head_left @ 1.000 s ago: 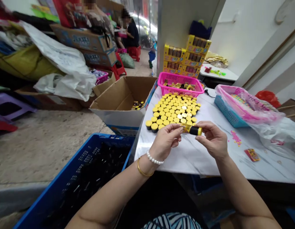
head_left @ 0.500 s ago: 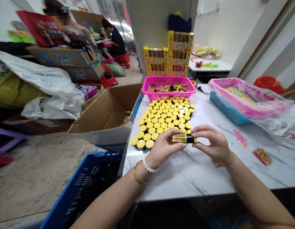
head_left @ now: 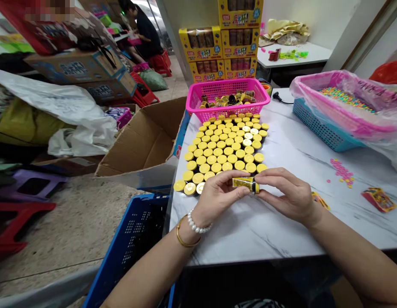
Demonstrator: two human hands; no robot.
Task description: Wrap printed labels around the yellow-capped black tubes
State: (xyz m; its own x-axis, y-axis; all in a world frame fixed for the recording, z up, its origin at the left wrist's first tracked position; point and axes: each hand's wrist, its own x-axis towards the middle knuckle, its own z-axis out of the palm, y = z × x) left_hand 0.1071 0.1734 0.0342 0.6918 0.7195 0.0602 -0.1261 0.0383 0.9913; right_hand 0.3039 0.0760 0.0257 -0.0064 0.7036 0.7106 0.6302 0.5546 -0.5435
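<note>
A small cup (head_left: 242, 182) with a yellow label and a yellow lid lies on its side between my two hands, just above the table. My left hand (head_left: 221, 196) grips its labelled body, thumb in front and fingers behind. The fingertips of my right hand (head_left: 286, 192) are closed on the lid end. Behind the hands, many yellow-lidded cups (head_left: 218, 152) stand upright in rows. A pink basket (head_left: 211, 114) beyond them holds more cups lying loose.
An open carton (head_left: 137, 143) and a blue crate (head_left: 121, 239) stand left of the table (head_left: 250, 239). A plastic-lined pink tray (head_left: 342, 115) of coloured beads rests on a blue basket. Pink pieces and small packets lie at right.
The view has shifted, bringing the basket and stacked boxes closer. Both hands still hold the cup, which now shows more of its label and is turned slightly.
</note>
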